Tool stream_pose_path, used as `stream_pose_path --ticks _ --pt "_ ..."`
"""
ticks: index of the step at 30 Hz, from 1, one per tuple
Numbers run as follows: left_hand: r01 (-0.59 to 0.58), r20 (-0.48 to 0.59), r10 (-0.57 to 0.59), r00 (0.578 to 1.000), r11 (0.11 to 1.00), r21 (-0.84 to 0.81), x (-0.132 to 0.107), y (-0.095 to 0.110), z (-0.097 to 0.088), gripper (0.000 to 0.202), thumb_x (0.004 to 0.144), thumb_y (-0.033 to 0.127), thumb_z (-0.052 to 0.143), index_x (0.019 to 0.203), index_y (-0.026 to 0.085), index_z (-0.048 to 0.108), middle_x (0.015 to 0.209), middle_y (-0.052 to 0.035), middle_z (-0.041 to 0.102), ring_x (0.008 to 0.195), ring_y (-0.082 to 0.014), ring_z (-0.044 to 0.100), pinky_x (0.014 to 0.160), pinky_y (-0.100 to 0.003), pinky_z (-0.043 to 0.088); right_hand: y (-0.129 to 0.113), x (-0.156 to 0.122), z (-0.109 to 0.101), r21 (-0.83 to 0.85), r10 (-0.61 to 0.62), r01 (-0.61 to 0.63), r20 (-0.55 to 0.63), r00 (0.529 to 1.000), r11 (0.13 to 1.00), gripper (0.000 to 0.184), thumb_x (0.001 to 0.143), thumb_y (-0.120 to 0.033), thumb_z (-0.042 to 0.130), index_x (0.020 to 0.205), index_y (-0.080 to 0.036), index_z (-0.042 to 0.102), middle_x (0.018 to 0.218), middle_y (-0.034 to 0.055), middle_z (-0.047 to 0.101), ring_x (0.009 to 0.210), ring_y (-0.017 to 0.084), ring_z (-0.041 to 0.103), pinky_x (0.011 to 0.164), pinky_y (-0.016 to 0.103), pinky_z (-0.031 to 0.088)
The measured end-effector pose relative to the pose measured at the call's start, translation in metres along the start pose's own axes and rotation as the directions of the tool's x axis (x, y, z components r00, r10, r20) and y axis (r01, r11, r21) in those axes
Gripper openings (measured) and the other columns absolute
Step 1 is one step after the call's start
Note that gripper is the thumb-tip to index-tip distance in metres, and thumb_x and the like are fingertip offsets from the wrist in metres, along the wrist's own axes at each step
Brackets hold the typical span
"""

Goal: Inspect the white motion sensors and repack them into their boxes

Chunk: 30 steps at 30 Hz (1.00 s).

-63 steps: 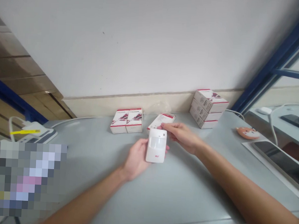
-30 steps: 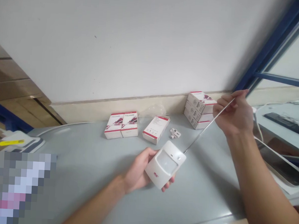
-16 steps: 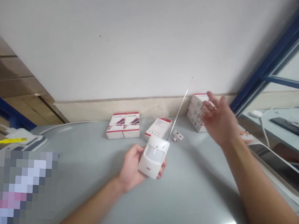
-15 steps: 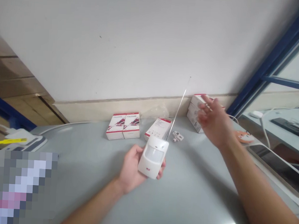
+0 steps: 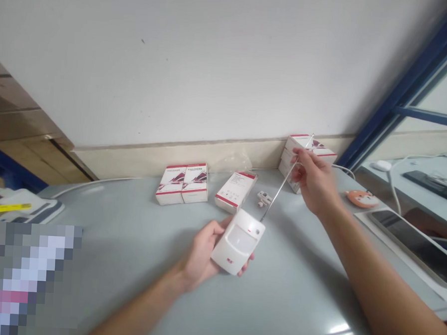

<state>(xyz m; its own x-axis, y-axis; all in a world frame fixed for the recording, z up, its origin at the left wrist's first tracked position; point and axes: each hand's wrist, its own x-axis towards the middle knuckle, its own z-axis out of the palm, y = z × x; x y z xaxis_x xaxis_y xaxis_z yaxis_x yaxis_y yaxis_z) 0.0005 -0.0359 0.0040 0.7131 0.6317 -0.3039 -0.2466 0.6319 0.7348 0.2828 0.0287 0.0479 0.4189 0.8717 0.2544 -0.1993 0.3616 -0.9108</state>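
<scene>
My left hand (image 5: 202, 251) is wrapped round a white motion sensor (image 5: 238, 242) with a curved lens window and a small red mark, held just above the grey table (image 5: 136, 253). A thin metal antenna (image 5: 282, 185) runs from the sensor's top corner up to the right. My right hand (image 5: 315, 180) pinches the antenna near its upper end, in front of a stack of white and red boxes (image 5: 310, 152).
Two white and red boxes (image 5: 183, 183) lie side by side near the wall, another single box (image 5: 236, 190) next to them, and a small white bracket (image 5: 264, 198) beside it. An orange fox-shaped item (image 5: 361, 198) and a tablet (image 5: 410, 240) lie at the right. Cables run along the wall.
Half a second ago my right hand was open and off the antenna; it has come back and closed on it. The sensor has tilted so the antenna leans right.
</scene>
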Motion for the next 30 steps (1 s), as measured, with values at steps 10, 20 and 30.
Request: stream_pose_path --ticks 10,20,30 --pt "0.018 0.064 -0.015 0.998 0.999 -0.047 0.001 0.002 -0.003 0.053 0.089 0.039 0.041 0.129 0.009 0.058 0.09 -0.021 0.077 0.071 -0.0284 0.069 0.069 -0.039 0.047 -0.007 0.002 -0.006 0.101 0.076 -0.086 0.096 0.992 0.991 0.03 0.082 -0.039 0.087 0.11 -0.029 0.081 0.082 -0.0009 0.06 0.072 0.013 0.05 0.058 0.024 0.044" --pt "0.038 0.094 -0.031 0.995 0.996 -0.075 0.001 0.004 -0.005 0.054 0.086 0.037 0.043 0.13 0.01 0.059 0.091 -0.0212 0.077 0.072 -0.0298 0.07 0.071 -0.04 0.047 -0.013 0.002 -0.007 0.109 0.043 -0.05 0.069 0.997 0.993 0.037 0.079 -0.035 0.088 0.115 -0.032 0.075 0.091 0.0 0.072 0.081 0.017 0.061 0.067 0.029 0.051" --pt "0.033 0.112 -0.019 0.994 0.991 -0.127 -0.001 0.004 -0.004 0.053 0.088 0.033 0.046 0.135 0.012 0.057 0.097 -0.0219 0.076 0.077 -0.0321 0.071 0.072 -0.041 0.047 -0.018 0.005 -0.014 0.039 -0.074 0.075 -0.021 0.997 0.996 0.057 0.076 -0.033 0.089 0.129 -0.034 0.066 0.085 -0.0026 0.072 0.068 0.014 0.061 0.06 0.029 0.049"
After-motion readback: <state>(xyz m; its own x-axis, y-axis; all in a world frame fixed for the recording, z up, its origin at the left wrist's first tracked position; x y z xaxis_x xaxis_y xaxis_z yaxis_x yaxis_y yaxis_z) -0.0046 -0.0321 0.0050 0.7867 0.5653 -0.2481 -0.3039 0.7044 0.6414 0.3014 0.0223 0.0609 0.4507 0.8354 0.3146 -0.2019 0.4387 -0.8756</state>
